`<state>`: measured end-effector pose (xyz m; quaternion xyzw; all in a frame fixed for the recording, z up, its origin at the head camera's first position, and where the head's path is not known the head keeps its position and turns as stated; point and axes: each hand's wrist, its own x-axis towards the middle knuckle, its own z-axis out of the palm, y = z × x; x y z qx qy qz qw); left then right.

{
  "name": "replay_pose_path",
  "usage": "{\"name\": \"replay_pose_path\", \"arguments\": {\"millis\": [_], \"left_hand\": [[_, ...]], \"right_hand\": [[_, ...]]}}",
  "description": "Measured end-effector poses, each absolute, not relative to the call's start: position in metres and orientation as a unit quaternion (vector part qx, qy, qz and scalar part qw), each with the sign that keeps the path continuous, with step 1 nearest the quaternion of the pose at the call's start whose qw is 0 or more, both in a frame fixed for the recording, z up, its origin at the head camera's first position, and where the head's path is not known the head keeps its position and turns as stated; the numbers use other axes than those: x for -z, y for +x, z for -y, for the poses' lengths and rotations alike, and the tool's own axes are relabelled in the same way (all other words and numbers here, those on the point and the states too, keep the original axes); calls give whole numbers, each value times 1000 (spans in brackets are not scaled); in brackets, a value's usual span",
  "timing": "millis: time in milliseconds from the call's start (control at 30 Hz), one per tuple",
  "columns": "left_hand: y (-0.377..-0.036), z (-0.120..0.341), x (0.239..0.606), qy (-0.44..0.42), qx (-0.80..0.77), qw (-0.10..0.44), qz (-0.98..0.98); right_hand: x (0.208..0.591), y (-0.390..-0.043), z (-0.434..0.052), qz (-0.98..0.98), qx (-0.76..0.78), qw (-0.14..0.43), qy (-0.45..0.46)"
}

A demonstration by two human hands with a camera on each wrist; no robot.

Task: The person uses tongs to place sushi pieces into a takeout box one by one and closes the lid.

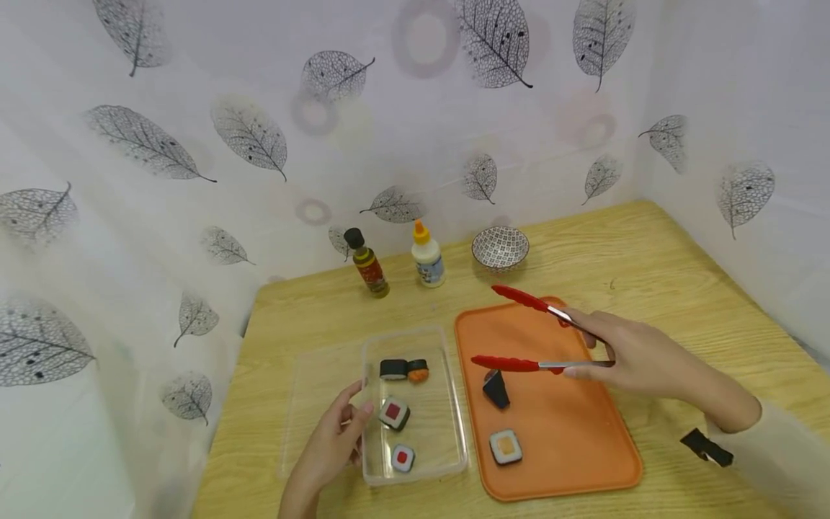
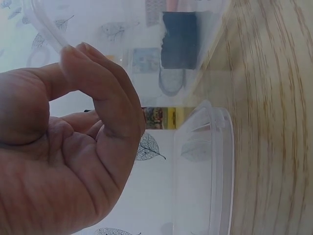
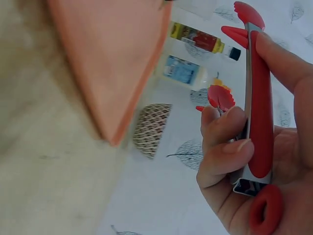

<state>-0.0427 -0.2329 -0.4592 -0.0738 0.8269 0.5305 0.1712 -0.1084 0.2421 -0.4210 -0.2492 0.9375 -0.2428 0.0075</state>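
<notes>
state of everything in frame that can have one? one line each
Tongs: spread open, held in right hand, nothing between tips
Clear container: uncovered, upright, four sushi pieces inside, edge pinched by left hand
Clear lid: seemingly off, flat left of the container
Orange tray: flat, two more pieces on it
Dark-capped bottle: upright, cap on
White bottle: upright, yellow top on
Patterned bowl: upright, no contents visible

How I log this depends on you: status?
Left hand gripping clear container. Right hand holding red tongs, spread above orange tray. Two sushi pieces there; no blockage visible.
</notes>
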Motion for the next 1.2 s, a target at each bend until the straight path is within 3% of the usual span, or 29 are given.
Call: {"name": "replay_pose_path", "arguments": {"millis": [333,1200], "left_hand": [[-43,234,458,-73,-525,170,-830],[-41,231,458,-71,-526,166,-831]], "right_hand": [[453,-85,-255,-937,246,46,-244],[476,-77,-252,-912,214,0,-350]]}}
